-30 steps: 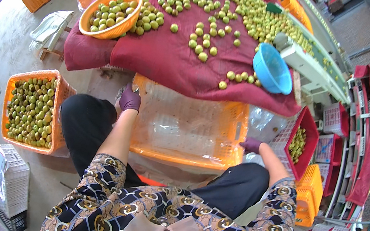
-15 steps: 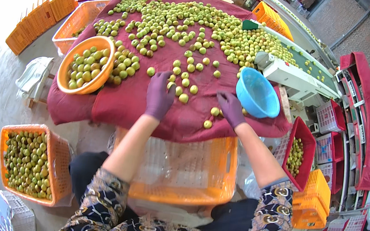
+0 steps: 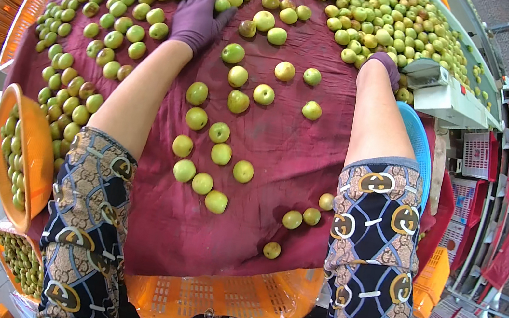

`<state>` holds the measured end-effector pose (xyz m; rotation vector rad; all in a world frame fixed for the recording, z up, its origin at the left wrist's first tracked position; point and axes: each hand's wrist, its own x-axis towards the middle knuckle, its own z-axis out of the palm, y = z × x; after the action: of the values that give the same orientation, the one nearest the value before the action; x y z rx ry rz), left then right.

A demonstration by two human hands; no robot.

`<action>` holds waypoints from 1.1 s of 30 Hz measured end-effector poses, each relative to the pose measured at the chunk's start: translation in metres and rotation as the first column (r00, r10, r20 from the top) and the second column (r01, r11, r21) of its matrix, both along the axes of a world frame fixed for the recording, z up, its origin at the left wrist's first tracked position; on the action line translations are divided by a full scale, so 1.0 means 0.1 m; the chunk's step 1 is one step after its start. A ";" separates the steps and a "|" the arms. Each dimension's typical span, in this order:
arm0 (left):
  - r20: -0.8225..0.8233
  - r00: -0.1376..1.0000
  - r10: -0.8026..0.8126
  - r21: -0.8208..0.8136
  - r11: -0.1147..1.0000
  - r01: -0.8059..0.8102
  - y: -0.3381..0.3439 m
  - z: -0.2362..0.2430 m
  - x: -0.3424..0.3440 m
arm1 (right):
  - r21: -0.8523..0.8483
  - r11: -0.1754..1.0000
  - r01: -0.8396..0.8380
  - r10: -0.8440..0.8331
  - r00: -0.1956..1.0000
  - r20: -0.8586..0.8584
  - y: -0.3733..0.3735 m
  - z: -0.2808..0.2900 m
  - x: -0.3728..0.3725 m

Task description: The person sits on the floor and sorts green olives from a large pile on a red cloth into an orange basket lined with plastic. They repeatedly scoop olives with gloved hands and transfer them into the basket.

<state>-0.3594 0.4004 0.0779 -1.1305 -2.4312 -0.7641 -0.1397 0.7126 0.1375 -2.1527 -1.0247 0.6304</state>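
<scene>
Maroon cloth [image 3: 280, 163] covers the counter, strewn with green fruit [image 3: 230, 99]. Left hand [image 3: 198, 16], purple-gloved, lies spread flat on the cloth, gripping nothing, fruit crowding its fingertips and left side. Right hand [image 3: 383, 65] curls among fruit beside a white scale [image 3: 451, 99]; its grip cannot be told. Nearer the forearms, fruit thins toward the cloth's edge above an orange crate [image 3: 214, 294].

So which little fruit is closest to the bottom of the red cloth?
The lone green fruit near the cloth's lower edge, just above the orange crate; every other one sits higher.
</scene>
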 end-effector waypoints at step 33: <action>0.199 0.963 0.183 -0.153 0.976 -0.153 0.60 0.40 -0.19 | 0.240 0.804 -0.544 0.594 0.750 -0.290 0.83 -0.03 -1.06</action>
<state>-0.3784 0.4609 0.1178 -0.9127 -2.7535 -0.7057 -0.2458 0.7955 0.1346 -1.4987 -1.4794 1.1474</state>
